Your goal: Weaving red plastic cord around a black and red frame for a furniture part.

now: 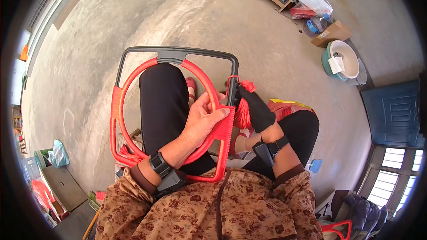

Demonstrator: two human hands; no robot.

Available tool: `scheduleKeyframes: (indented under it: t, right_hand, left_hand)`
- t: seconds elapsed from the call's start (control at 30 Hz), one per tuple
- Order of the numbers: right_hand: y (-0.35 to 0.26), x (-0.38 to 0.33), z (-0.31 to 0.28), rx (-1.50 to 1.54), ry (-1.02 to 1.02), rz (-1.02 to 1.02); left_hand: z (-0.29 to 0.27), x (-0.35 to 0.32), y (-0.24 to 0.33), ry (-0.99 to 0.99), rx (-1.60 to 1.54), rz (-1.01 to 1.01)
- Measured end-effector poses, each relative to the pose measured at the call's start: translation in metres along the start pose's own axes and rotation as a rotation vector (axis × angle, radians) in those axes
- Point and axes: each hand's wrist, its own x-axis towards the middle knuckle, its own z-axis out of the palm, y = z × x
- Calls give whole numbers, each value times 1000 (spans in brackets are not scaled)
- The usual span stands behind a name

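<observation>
A black plastic frame [235,69], squared outside with a round ring inside, rests across my lap. Red cord is wound tightly over the ring and the frame's near and left sides; its far edge and upper right side are bare black. My left hand [201,118] grips the ring and the red wrapped panel [222,126] at the right side, thumb on top. My right hand [255,109], in a black glove, is closed on a bundle of red cord [243,113] beside the frame's right bar. A strand loops round that bar. The right fingertips are partly hidden.
Between my feet and beyond lies a concrete floor [84,98]. A red and yellow bag [291,105] stands by my right knee. Stacked basins [344,60], a cardboard box [331,34] and plastic bags line the far right wall. A brown board [64,182] is at the left.
</observation>
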Motion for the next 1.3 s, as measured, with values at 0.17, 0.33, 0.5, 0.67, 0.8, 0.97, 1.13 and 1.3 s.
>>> scheduleKeyframes:
  t: [0.17, 0.33, 0.5, 0.67, 0.8, 0.97, 1.13, 1.3]
  right_hand:
    - [-14, -51, -13, -392, 71, 59]
    - [-50, -115, -65, -1489, -5, -378]
    - [-51, -101, -33, -821, 536, -288]
    - [-26, -70, 26, -512, 112, -61]
    - [-17, -54, 14, -587, 92, 14]
    - [-20, -68, 50, -748, 69, -163]
    - [-28, -76, 37, -598, 140, -44]
    - [-27, -90, -9, -650, 231, -238]
  left_hand:
    - [-3, -1, 3, 41, -17, 18]
    - [-1, -4, 9, 35, -81, 10]
    - [-6, 0, -2, -2, -155, -45]
    - [-6, 2, -7, 0, -151, -31]
    - [-2, 0, -5, 13, -161, -59]
    - [-6, 5, -11, 32, -142, -1]
    - [-2, 3, -12, 68, -122, 33]
    - [-4, 6, -11, 41, -167, 43]
